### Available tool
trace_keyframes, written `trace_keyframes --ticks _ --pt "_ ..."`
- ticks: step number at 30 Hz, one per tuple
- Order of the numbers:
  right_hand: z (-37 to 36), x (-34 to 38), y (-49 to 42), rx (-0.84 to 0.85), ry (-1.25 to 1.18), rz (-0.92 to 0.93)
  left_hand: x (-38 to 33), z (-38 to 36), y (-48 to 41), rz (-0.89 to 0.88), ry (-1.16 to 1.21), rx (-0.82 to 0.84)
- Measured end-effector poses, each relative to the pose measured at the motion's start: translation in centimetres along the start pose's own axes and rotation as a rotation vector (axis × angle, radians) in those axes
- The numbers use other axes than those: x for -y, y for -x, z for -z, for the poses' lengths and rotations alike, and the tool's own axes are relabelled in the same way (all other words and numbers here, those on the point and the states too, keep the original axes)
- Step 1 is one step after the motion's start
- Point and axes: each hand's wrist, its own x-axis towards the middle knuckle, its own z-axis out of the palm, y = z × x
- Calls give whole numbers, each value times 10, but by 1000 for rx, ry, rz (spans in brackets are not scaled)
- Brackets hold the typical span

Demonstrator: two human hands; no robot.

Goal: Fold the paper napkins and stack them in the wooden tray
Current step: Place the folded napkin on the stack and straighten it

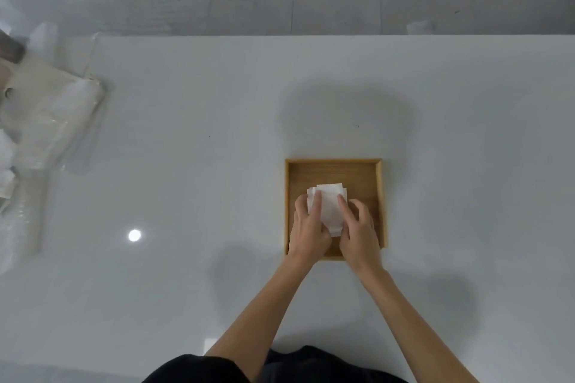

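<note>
A square wooden tray (334, 169) sits on the white table, right of centre. Inside it lies a small stack of folded white paper napkins (329, 210), slightly fanned at the top edge. My left hand (308, 228) rests on the stack's left side with its fingers laid flat on the paper. My right hand (359, 230) presses the stack's right side, index finger straight on the top napkin, other fingers loosely bent beside it. Both hands cover the near part of the stack and the tray's near rim.
A plastic-wrapped pack of white napkins (53, 121) and loose wrapping lie at the table's left edge. The table's far edge (311, 36) runs across the upper view, grey floor with scraps beyond it. A lamp's reflection (134, 235) shines on the tabletop.
</note>
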Motion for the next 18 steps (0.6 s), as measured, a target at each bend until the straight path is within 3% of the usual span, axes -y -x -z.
trace_keyframes --ticks 10,18 --pt "-4 2 12 -143 -74 8 0 -7 1 163 120 -31" --pt "-7 -6 17 -67 -13 -14 0 -7 2 167 122 -24"
